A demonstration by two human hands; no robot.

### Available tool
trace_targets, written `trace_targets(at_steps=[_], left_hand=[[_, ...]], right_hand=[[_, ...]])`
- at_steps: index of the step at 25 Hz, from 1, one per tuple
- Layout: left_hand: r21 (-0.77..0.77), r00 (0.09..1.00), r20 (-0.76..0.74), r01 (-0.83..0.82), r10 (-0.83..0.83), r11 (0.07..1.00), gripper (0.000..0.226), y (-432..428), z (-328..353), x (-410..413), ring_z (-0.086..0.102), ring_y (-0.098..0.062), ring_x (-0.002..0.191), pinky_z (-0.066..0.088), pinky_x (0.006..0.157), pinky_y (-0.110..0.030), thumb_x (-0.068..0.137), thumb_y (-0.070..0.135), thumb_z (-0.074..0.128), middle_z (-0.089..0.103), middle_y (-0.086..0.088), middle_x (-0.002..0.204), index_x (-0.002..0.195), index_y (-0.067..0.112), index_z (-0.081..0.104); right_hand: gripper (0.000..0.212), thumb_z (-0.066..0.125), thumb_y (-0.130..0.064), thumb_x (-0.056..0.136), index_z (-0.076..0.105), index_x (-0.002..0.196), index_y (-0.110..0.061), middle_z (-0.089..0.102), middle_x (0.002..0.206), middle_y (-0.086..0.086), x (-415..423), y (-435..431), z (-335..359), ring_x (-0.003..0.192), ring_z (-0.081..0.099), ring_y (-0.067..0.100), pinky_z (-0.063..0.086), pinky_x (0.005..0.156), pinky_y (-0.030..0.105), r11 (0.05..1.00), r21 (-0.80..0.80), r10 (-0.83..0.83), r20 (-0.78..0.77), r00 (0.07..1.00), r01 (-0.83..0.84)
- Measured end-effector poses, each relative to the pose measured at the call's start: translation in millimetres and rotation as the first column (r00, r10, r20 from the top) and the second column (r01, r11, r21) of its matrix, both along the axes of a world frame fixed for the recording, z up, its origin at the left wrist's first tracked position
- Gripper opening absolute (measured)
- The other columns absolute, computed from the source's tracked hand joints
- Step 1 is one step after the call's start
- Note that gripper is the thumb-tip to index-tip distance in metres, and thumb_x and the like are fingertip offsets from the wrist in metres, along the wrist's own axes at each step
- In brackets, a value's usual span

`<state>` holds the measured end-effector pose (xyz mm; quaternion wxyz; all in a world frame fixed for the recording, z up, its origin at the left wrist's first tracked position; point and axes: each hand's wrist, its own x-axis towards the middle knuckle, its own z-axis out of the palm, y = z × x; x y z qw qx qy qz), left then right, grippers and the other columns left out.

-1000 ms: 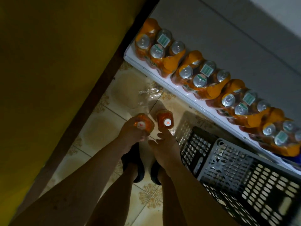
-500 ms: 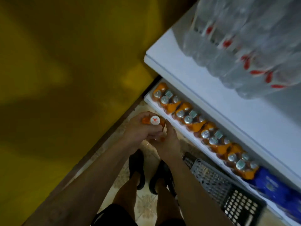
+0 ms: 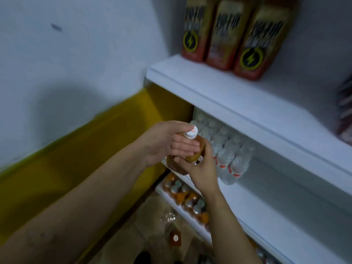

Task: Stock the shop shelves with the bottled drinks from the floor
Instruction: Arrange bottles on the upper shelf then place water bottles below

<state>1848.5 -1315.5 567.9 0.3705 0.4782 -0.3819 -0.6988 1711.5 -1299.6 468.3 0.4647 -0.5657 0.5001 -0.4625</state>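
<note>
Bottle (image 3: 192, 149) tilted, cap up-right, held by both hands (image 3: 182, 149).

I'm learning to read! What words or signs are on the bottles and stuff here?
Tall red cartons on the top shelf: big dark lettering, too blurred to read.
Same cartons: a yellow-green lightning bolt in a circle, a sign and not a word.
White cap of the held bottle: a small orange mark, too small to read.
Water bottles: red label bands, no readable words.
Nothing here reads clearly as a word or number.
</note>
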Motion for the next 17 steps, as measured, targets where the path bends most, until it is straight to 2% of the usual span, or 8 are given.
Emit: trace_targets(at_steps=[2, 5, 8, 11, 14, 17], left_hand=[[-0.057, 1.000, -0.020, 0.016, -0.017, 0.998, 0.039, 6, 35, -3, 0.070, -0.033, 0.099, 0.058, 0.088, -0.040, 0.085, 0.024, 0.062, 0.071, -0.026, 0.103, 0.114, -0.002, 0.060], [-0.092, 0.998, -0.051, 0.018, -0.023, 0.996, 0.042, 12, 72, -7, 0.071, -0.030, 0.096, 0.060, 0.081, -0.036, 0.090, 0.022, 0.059, 0.070, -0.027, 0.104, 0.121, -0.006, 0.055], [-0.154, 0.999, 0.009, 0.042, -0.041, 0.987, 0.051, 18, 90, -10, 0.073, -0.027, 0.082, 0.061, 0.072, -0.034, 0.086, 0.021, 0.062, 0.071, -0.025, 0.099, 0.124, -0.011, 0.052], [-0.266, 0.996, 0.073, 0.077, -0.059, 0.961, 0.050, 24, 101, -15, 0.069, -0.020, 0.068, 0.059, 0.064, -0.029, 0.078, 0.027, 0.066, 0.071, -0.016, 0.084, 0.115, -0.005, 0.054], [-0.440, 0.956, 0.293, 0.128, 0.007, 0.889, 0.030, 25, 114, -16, 0.049, -0.013, 0.047, 0.040, 0.045, -0.023, 0.086, 0.028, 0.067, 0.055, -0.002, 0.058, 0.107, 0.007, 0.061], [-0.579, 0.925, 0.371, 0.166, 0.076, 0.798, 0.029, 18, 131, -12, 0.041, -0.010, 0.045, 0.032, 0.044, -0.022, 0.087, 0.025, 0.068, 0.047, 0.000, 0.054, 0.115, 0.018, 0.062]], right_hand=[[0.066, 0.087, -0.015, 0.071, 0.052, 0.114, -0.052, 0.066, 0.111, -0.019, -14, 0, 22, 0.100, 0.065, 0.001, 0.052, 0.076, 0.012, 0.999, -0.047, 0.027, -0.025, 0.999, -0.028], [0.058, 0.089, -0.020, 0.069, 0.059, 0.118, -0.031, 0.070, 0.105, -0.014, -27, 1, 63, 0.094, 0.067, 0.002, 0.055, 0.076, 0.019, 0.997, -0.061, 0.057, 0.052, 0.997, -0.054], [0.051, 0.089, -0.022, 0.068, 0.061, 0.111, -0.029, 0.073, 0.096, -0.017, -38, 10, 85, 0.086, 0.067, -0.002, 0.054, 0.070, 0.016, 0.994, -0.055, 0.097, -0.004, 0.995, -0.097], [0.050, 0.090, -0.023, 0.067, 0.063, 0.109, -0.020, 0.074, 0.094, -0.008, -48, 13, 103, 0.082, 0.067, -0.001, 0.053, 0.065, 0.016, 0.996, -0.052, 0.077, 0.002, 0.997, -0.077], [0.052, 0.091, -0.027, 0.064, 0.064, 0.107, -0.019, 0.074, 0.095, -0.006, -57, 14, 126, 0.085, 0.069, 0.004, 0.058, 0.072, 0.024, 0.996, -0.071, 0.056, -0.043, 0.998, -0.059], [0.055, 0.092, -0.034, 0.061, 0.066, 0.107, -0.023, 0.075, 0.096, -0.005, -66, 12, 158, 0.087, 0.071, 0.008, 0.060, 0.076, 0.032, 0.992, -0.126, 0.021, -0.062, 0.998, -0.028]])
